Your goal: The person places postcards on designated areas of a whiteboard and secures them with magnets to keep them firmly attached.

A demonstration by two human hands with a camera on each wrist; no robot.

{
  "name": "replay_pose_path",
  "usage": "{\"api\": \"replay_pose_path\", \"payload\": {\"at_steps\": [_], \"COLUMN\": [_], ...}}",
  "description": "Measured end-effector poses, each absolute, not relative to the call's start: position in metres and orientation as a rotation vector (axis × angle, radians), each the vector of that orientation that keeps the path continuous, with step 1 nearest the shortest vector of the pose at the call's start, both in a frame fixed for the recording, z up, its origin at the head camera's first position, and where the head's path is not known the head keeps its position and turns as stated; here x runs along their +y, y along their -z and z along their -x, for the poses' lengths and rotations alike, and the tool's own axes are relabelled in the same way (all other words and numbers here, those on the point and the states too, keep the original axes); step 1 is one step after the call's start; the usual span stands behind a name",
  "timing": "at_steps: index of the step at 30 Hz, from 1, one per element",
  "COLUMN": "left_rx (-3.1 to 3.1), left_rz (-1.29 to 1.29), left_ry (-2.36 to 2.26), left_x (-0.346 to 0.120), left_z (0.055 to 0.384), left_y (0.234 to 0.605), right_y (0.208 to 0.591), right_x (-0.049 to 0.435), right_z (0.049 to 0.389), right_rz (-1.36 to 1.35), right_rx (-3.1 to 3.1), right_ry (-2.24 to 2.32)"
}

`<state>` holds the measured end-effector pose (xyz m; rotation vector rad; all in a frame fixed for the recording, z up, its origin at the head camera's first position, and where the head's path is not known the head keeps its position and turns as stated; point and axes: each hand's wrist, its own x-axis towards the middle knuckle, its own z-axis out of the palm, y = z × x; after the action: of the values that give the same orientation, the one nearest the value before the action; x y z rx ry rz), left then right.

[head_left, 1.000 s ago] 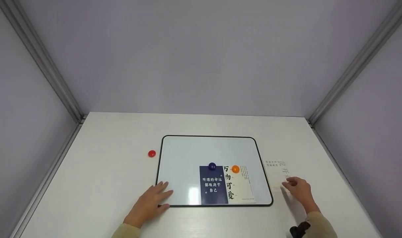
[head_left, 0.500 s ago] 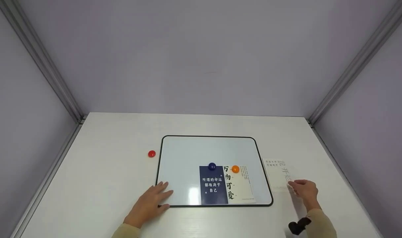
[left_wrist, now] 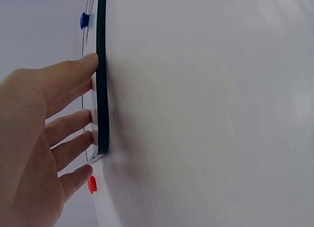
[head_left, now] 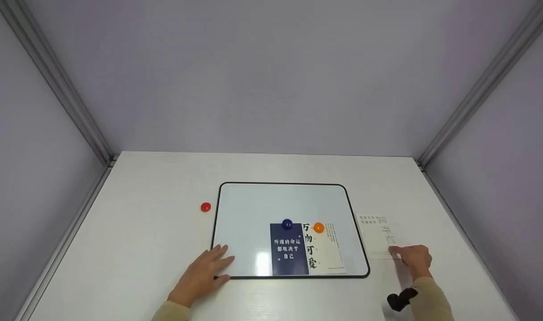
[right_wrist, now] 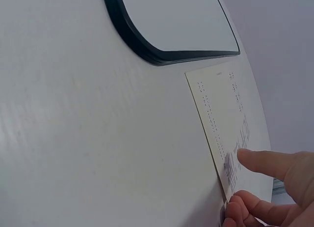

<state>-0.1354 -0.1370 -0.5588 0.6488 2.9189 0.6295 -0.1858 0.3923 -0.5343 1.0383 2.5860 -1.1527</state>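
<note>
My left hand rests with spread fingers on the near left corner of a black-rimmed whiteboard; in the left wrist view its thumb touches the dark rim. To the board's right lies a cream card printed with Chinese characters. My right hand is at that card's near right part. Seen from the right wrist, the thumb is over the card's face while curled fingers pinch at its edge. The lower fingers are partly cut off there.
On the board, a dark blue card sits under a blue round magnet. Beside it a cream card sits under an orange magnet. A red magnet lies left of the board on the white table. Grey walls enclose the table.
My right hand has moved slightly right and nearer along the card, its thumb now reaching over the card's face. My left hand, the board and the magnets have stayed in place.
</note>
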Motion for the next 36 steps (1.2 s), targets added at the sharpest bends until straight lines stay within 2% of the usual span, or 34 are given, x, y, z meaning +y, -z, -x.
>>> {"api": "replay_pose_path", "payload": {"at_steps": [17, 36], "left_rx": [2.955, 2.951], "left_rz": [-0.671, -0.67], "left_ry": [-0.622, -0.636], "left_x": [-0.138, -0.137], "left_z": [0.135, 0.135], "left_y": [0.561, 0.56], "right_y": [0.534, 0.537], "right_x": [0.384, 0.385], "right_z": [0.188, 0.189], "right_rz": [-0.909, -1.018], "right_rx": [2.577, 2.599], "right_ry": [1.101, 1.113]}}
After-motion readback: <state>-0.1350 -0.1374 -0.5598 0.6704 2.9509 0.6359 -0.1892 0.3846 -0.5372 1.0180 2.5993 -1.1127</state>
